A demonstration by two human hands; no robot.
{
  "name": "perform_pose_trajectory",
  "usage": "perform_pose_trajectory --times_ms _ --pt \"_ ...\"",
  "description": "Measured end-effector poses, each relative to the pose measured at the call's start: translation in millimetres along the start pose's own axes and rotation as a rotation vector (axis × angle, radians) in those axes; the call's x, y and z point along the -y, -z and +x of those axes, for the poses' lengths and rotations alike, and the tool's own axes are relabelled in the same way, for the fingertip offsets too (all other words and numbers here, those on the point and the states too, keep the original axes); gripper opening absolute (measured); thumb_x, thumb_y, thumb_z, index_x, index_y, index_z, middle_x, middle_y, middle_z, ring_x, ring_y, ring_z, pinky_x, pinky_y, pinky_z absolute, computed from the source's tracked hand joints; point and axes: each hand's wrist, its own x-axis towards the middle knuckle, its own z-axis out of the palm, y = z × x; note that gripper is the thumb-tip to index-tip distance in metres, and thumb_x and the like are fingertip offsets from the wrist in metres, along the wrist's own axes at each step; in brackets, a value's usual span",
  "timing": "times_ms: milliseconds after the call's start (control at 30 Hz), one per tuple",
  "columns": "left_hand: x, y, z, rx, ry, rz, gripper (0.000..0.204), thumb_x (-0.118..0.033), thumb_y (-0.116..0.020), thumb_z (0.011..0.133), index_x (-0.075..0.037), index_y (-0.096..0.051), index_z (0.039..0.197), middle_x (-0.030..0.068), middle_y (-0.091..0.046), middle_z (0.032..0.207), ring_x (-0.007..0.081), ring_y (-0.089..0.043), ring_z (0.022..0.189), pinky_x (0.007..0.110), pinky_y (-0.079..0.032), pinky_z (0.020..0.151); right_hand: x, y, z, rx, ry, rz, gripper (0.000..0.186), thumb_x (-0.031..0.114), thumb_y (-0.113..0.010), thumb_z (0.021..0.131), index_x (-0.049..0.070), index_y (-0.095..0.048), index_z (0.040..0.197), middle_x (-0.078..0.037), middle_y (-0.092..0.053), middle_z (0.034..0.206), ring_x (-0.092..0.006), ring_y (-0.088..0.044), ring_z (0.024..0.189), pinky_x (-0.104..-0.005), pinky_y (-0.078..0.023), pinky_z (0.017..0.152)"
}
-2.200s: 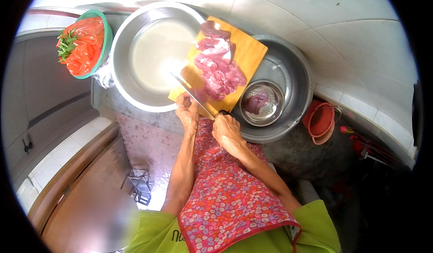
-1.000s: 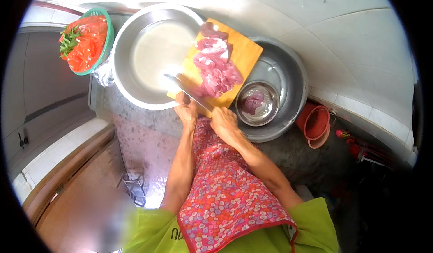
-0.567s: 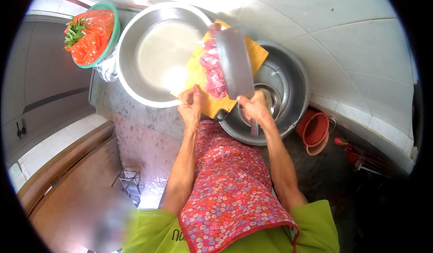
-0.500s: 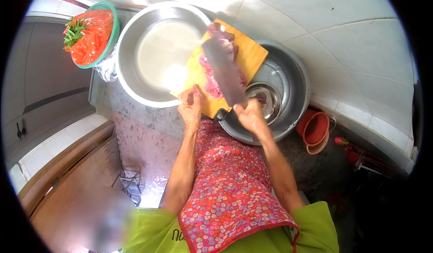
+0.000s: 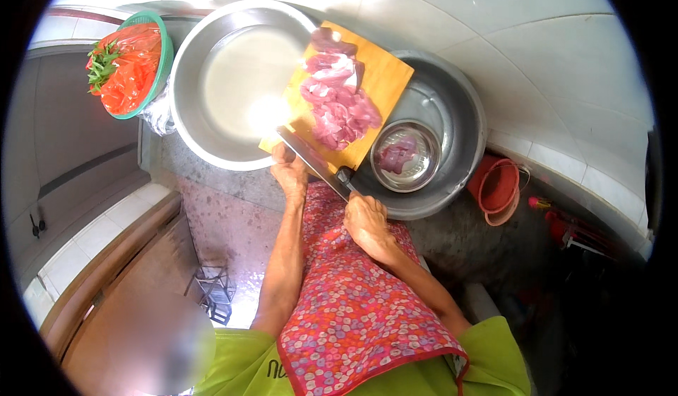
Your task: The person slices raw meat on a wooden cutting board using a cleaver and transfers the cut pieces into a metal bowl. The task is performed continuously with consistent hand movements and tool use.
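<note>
A yellow wooden cutting board (image 5: 390, 78) lies slanted across the rims of two basins. Sliced raw meat (image 5: 342, 114) is heaped along its middle, with a darker piece at the far end. My right hand (image 5: 366, 219) is closed round the handle of a cleaver (image 5: 311, 157), whose blade slants over the board's near edge, seen nearly edge-on. At the near left corner my left hand (image 5: 288, 174) grips the board's edge, its curled fingers close to the blade's far end and partly hidden. A pinkish bit of meat shows beside the blade.
Cloudy water fills the large silver basin (image 5: 185, 124) at left. A grey basin (image 5: 462, 163) at right holds a steel bowl (image 5: 402, 183) with meat in it. Farther left is a green basket (image 5: 167, 57) with red plastic bags and greens. A red bucket (image 5: 498, 188) stands at right.
The cleaver has come off the meat heap, moving nearer and left to the board's near edge, its blade turned edge-on. My right hand moved nearer and left; my left shifted slightly left.
</note>
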Motion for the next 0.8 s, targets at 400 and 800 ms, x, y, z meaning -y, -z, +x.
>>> perform_pose_trajectory --times_ms 400,800 --pt "11.1 2.3 2.0 0.016 0.007 -0.021 0.011 -0.003 -0.068 0.077 -0.001 -0.061 0.085 0.0032 -0.057 0.085 0.0111 -0.058 0.074 0.025 -0.048 0.07 17.3 -6.8 36.8 -0.02 0.065 0.046 0.015 0.011 -0.056 0.077 -0.002 -0.06 0.085 -0.026 -0.061 0.081 -0.0445 -0.058 0.082 -0.0522 -0.044 0.075" --pt "5.2 3.5 1.3 0.008 -0.014 0.086 0.013 -0.007 -0.069 0.077 -0.001 -0.061 0.085 0.0045 -0.059 0.085 0.0125 -0.059 0.074 0.028 -0.048 0.07 16.8 -5.6 35.2 0.015 0.058 0.044 0.019 0.012 -0.063 0.074 -0.002 -0.057 0.084 -0.026 -0.061 0.086 -0.044 -0.059 0.085 -0.0509 -0.046 0.074"
